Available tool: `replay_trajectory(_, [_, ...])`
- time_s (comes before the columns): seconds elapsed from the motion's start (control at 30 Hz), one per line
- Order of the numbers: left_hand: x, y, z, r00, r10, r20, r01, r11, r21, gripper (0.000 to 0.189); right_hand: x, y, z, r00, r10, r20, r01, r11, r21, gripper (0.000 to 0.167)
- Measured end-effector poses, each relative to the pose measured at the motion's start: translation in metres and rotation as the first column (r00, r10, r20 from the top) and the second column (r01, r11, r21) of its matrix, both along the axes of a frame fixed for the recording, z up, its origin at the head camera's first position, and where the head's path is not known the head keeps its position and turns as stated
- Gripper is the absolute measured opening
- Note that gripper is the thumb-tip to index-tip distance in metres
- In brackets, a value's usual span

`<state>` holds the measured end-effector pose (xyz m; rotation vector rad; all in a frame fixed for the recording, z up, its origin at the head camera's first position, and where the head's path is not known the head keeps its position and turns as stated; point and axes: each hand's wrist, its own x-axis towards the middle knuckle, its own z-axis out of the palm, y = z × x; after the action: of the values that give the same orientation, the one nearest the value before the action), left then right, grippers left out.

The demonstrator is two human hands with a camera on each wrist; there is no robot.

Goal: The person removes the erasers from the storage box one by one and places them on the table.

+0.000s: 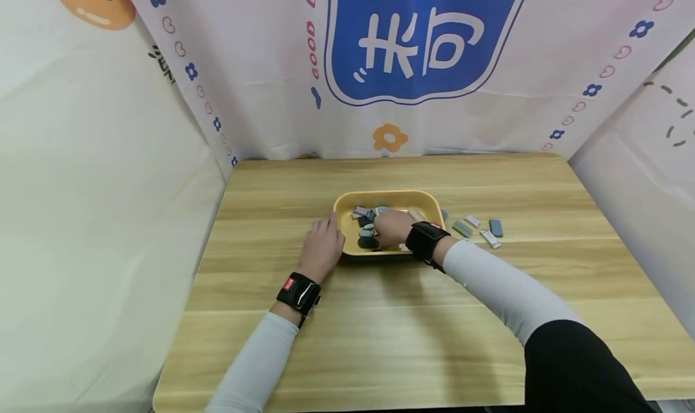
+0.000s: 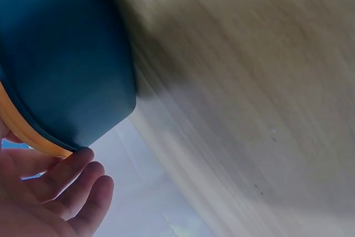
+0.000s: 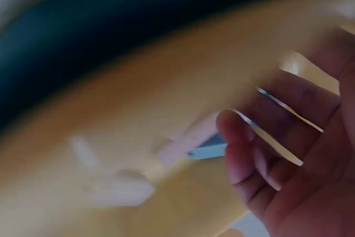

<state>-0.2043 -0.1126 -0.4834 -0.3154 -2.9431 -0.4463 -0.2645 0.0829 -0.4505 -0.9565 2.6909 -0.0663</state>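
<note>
A rectangular plastic box (image 1: 382,193), yellow inside and dark teal outside, stands on the wooden table. My left hand (image 1: 321,247) pinches its left rim; in the left wrist view the fingertips (image 2: 83,156) press the outer side just under the orange edge. Inside the box, my right hand (image 1: 393,227) reaches down among small eraser-like blocks in grey, blue and lilac. A dark oval piece (image 1: 368,242) lies left of it. In the right wrist view, a pink block (image 3: 188,140) and a blue block (image 3: 211,149) lie by the bent fingers; I cannot tell whether they hold one.
Several more blocks lie on the table right of the box: a green one (image 1: 463,229), a lilac one (image 1: 472,221), a blue one (image 1: 496,228) and a white one (image 1: 490,239). A printed cloth (image 1: 260,111) hangs behind the table's far edge.
</note>
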Motion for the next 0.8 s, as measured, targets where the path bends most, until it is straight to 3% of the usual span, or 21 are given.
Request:
replay_trajectory(0.17, [-0.002,0.008,0.002,1.0,-0.022,-0.006,0.022,1.0,0.012,0.053,0.005,0.016,-0.011,0.996,0.011,-0.091,-0.014,0.999,-0.04,0.032])
replay_trajectory(0.27, [-0.002,0.008,0.003,1.0,-0.025,0.005,0.025,1.0,0.007,0.053,0.006,0.021,-0.008,0.997,-0.001,-0.083,-0.006,0.997,-0.082,0.028])
replay_trajectory(0.33, [-0.002,0.006,0.002,1.0,-0.018,0.019,0.018,1.0,0.012,0.053,0.004,0.026,0.001,0.998,-0.044,-0.037,0.04,0.993,-0.114,0.02])
replay_trajectory(0.43, [-0.001,0.002,0.0,0.999,0.001,0.039,-0.002,0.999,0.032,0.053,-0.001,0.044,0.028,0.987,-0.152,0.052,0.159,0.971,-0.179,0.006])
replay_trajectory(0.47, [-0.001,0.0,-0.001,0.999,0.009,0.047,-0.011,0.999,0.041,0.053,-0.004,0.055,0.037,0.98,-0.192,0.057,0.199,0.96,-0.197,0.009])
replay_trajectory(0.6, [0.0,-0.006,-0.006,0.997,0.033,0.065,-0.037,0.998,0.06,0.053,-0.012,0.119,0.058,0.93,-0.362,0.062,0.366,0.902,-0.229,0.023])
replay_trajectory(0.7, [0.002,-0.006,-0.008,0.997,0.041,0.07,-0.046,0.997,0.068,0.052,-0.004,0.177,0.048,0.858,-0.506,0.095,0.514,0.838,-0.181,0.019])
replay_trajectory(0.8, [0.002,-0.004,-0.009,0.998,0.033,0.062,-0.037,0.996,0.075,0.052,0.015,0.226,0.024,0.778,-0.615,0.132,0.628,0.771,-0.105,0.024])
